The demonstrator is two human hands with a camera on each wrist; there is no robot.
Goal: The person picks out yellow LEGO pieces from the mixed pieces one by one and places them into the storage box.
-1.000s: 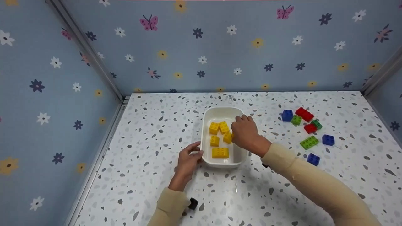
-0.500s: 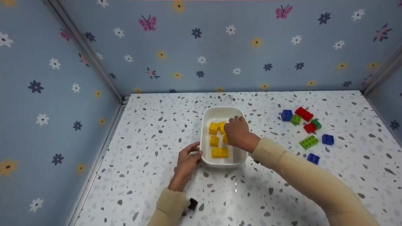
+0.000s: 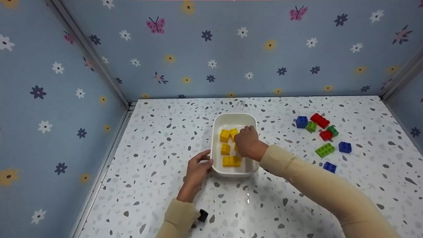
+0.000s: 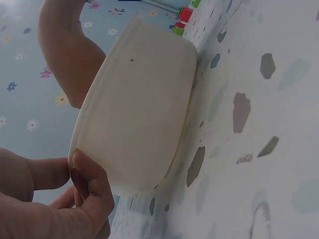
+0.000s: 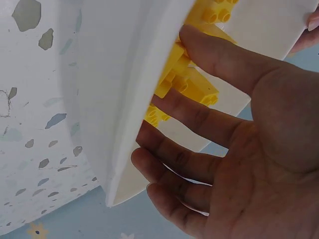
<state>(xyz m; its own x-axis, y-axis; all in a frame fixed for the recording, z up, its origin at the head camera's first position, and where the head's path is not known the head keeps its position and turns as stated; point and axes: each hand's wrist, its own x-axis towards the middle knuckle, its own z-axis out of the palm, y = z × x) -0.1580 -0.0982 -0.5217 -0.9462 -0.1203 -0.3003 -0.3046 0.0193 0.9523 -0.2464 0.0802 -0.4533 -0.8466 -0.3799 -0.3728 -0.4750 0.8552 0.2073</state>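
A white plastic tub (image 3: 235, 173) stands on the speckled table, several yellow toy bricks (image 3: 231, 161) lying inside it. At its near left side, my left hand (image 3: 197, 169) pinches the rim between thumb and fingers, as the left wrist view shows. My right hand (image 3: 247, 141) reaches over the right rim into the tub. In the right wrist view, its thumb and index finger pinch a yellow brick (image 5: 172, 67), while the other fingers curl loosely near the rim. From the head camera, that brick is mostly hidden under the hand.
To the right lie loose toy bricks: blue bricks (image 3: 345, 147), red bricks (image 3: 320, 120) and green bricks (image 3: 325, 150). A flowered wall panel (image 3: 228, 49) closes off the table's back, and another panel (image 3: 53, 132) runs along the left.
My right hand has moved left and deeper over the tub with the yellow brick, away from the right rim. My left hand has stayed on the tub.
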